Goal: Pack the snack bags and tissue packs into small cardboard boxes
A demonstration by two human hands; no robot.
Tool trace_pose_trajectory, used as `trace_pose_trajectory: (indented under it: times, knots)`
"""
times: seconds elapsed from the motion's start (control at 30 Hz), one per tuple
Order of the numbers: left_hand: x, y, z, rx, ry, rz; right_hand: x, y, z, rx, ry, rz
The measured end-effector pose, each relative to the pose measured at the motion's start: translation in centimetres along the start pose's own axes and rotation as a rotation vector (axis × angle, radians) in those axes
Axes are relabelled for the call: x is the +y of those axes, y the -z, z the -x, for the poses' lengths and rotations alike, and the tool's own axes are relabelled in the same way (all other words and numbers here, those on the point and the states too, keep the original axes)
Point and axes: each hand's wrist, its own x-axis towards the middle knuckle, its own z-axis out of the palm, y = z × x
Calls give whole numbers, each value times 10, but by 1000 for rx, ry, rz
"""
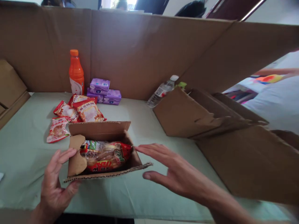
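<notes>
Between my hands an opened cardboard box (100, 127) stands on the table, flaps spread. Inside lie packaged snacks (105, 157) in red and clear wrappers. My left hand (54, 180) is at the box's left end, its fingers apart along the folded flap and the thumb near the front edge. At the right end, my right hand (161, 166) has its fingers stretched out, fingertips by the box's rim and thumb held apart below. Whether the fingertips press on the cardboard is hard to tell. Neither hand is wrapped round anything.
Several red snack packets (90, 110) lie behind the box. An orange drink bottle (76, 74), purple tissue packs (100, 86) and a tilted clear bottle (161, 91) stand near the cardboard wall (135, 53). Large cardboard boxes (252, 161) fill the right. A person's arm (271, 72) shows beyond.
</notes>
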Motion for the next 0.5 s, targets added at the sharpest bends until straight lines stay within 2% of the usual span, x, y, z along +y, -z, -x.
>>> trace_pose_trajectory:
  times: [0.07,0.17,0.3,0.37,0.5]
  knots:
    - [3,-2,-2,1,17,-98,-6,-9,-6,62,36,25]
    - [7,-4,-3,-3,1,-159,-16,-11,-15,151,73,85]
    - [11,-7,-5,30,4,-226,-24,-15,-23,204,82,84]
    - [15,-8,-10,44,21,-326,-22,-24,-25,242,49,-11]
    - [23,-7,-22,-8,43,-434,-10,-47,-28,365,-83,-134]
